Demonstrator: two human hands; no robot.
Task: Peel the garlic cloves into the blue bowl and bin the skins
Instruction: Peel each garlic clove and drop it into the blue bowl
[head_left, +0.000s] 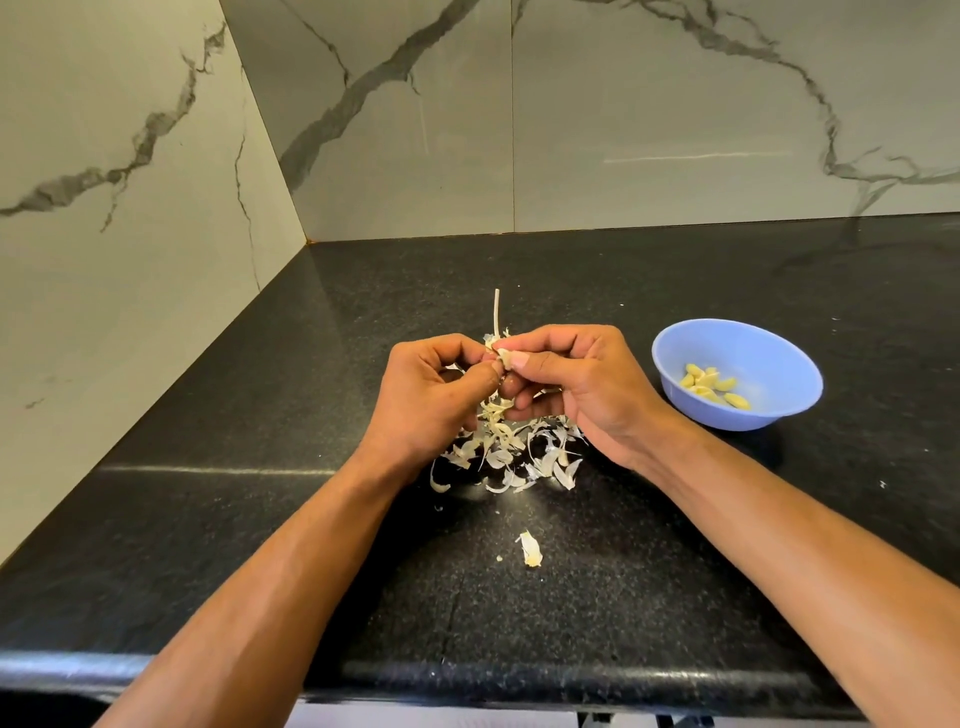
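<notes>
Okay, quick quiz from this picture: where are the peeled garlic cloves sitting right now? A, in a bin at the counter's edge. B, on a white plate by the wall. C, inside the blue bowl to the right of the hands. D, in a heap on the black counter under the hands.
C: the yellowish peeled cloves lie inside the blue bowl, right of both hands, while only papery skins litter the counter beneath the hands.

Peeled cloves (714, 387) in blue bowl (769, 343), R side.

Both hands (511, 387) pinch a garlic clove (502, 356) above skins (511, 457).
</notes>
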